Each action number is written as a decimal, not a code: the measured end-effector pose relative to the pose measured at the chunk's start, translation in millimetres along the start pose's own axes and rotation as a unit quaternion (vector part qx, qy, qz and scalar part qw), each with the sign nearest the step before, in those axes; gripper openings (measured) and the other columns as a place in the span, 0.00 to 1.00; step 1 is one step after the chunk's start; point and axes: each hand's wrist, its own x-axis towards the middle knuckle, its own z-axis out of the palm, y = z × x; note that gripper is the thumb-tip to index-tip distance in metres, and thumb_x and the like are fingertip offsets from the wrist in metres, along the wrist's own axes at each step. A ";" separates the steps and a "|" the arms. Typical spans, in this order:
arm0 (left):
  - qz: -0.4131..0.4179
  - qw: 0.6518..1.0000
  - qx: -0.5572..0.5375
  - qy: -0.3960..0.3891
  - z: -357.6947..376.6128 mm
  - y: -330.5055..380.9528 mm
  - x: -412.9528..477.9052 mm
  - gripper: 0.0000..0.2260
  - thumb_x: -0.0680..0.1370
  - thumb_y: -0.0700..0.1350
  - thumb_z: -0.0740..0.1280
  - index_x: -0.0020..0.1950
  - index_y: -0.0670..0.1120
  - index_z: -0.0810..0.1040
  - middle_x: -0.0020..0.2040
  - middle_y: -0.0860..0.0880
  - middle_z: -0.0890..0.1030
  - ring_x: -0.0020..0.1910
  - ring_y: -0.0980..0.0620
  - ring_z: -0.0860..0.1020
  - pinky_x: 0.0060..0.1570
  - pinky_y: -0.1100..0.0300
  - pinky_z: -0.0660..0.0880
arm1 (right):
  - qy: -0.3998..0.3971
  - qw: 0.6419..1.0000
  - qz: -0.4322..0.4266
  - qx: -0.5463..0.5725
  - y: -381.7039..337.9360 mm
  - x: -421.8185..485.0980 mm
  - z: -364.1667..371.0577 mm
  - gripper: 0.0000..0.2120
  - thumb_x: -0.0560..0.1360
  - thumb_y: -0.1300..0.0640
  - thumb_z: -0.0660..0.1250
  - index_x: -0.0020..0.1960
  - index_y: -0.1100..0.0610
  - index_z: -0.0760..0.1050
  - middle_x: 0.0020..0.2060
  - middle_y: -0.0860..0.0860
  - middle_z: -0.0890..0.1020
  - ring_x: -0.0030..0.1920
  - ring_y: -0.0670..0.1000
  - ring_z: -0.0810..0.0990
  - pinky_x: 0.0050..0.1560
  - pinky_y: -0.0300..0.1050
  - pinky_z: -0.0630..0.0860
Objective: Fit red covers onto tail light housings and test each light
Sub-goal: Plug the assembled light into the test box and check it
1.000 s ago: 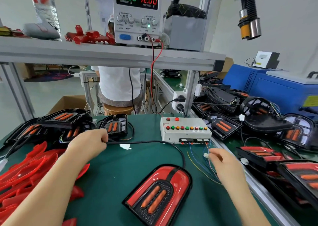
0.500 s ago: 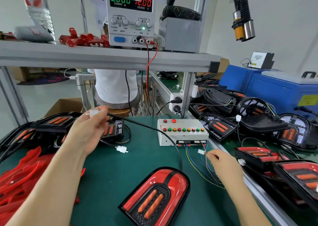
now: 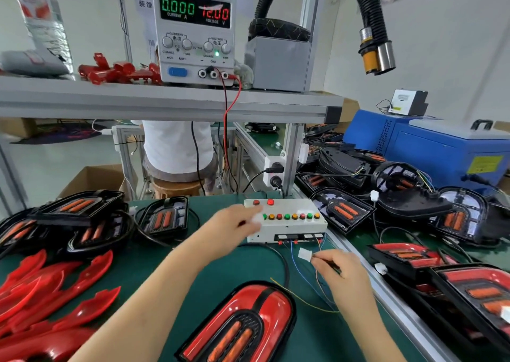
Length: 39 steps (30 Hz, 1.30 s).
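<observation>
Two hands: right hand (image 3: 345,276) pinches white connector (image 3: 305,254); left hand (image 3: 229,229) blurred, grip unclear.

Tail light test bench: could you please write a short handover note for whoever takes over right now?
Left hand: blurred, over the test box, seemingly pinching the light's white plug.
Right hand: pinches the tester's white connector.
Covered tail light lies nearest, its black cable leading towards the left hand. Loose red covers lie on the left, bare housings behind them.
Done: cover fitted on this light.
Left: join the two connectors and run the test; the power supply reads 0.000 A, 12.00 V. Then cover and test the bare housings.
</observation>
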 end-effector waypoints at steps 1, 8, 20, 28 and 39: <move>-0.007 1.000 0.000 -0.008 8.2 0.3 -1.4 0.16 0.79 0.49 0.64 0.68 0.54 0.73 0.48 0.58 0.76 0.49 0.56 0.75 0.48 0.65 0.69 | 0.006 1.000 -0.020 -0.008 0.8 -0.7 0.6 0.12 0.74 0.58 0.71 0.39 0.41 0.79 0.42 0.33 0.80 0.49 0.38 0.73 0.46 0.37 0.68; -0.018 0.997 -0.037 -0.060 46.7 -3.1 -8.6 0.05 0.72 0.49 0.73 0.44 0.56 0.79 0.33 0.59 0.76 0.32 0.65 0.72 0.34 0.71 0.66 | 0.052 0.967 -0.206 -0.140 -4.7 -2.1 11.0 0.06 0.66 0.60 0.79 0.40 0.52 0.84 0.34 0.43 0.82 0.40 0.51 0.77 0.42 0.53 0.73; -0.008 0.994 -0.103 -0.030 54.7 -9.1 -16.9 0.07 0.71 0.50 0.73 0.40 0.63 0.78 0.41 0.55 0.80 0.37 0.62 0.74 0.41 0.64 0.72 | 0.046 0.962 -0.211 -0.167 -3.6 -4.9 12.2 0.08 0.65 0.62 0.80 0.39 0.52 0.83 0.33 0.43 0.81 0.39 0.53 0.77 0.39 0.57 0.75; -0.014 0.994 -0.104 -0.028 58.5 -12.7 -19.0 0.06 0.70 0.48 0.73 0.44 0.58 0.78 0.42 0.52 0.81 0.40 0.54 0.77 0.43 0.60 0.74 | -0.034 0.988 -0.087 -0.125 -4.9 -5.8 16.2 0.06 0.76 0.57 0.69 0.40 0.52 0.81 0.34 0.40 0.78 0.45 0.48 0.73 0.51 0.53 0.71; 0.025 0.999 -0.029 -0.027 58.3 -9.4 -23.2 0.05 0.70 0.47 0.73 0.44 0.53 0.80 0.42 0.56 0.81 0.42 0.58 0.77 0.46 0.60 0.75 | -0.171 0.982 0.070 -0.031 -14.2 -0.4 19.7 0.13 0.77 0.53 0.65 0.35 0.50 0.77 0.23 0.45 0.67 0.27 0.45 0.64 0.32 0.44 0.60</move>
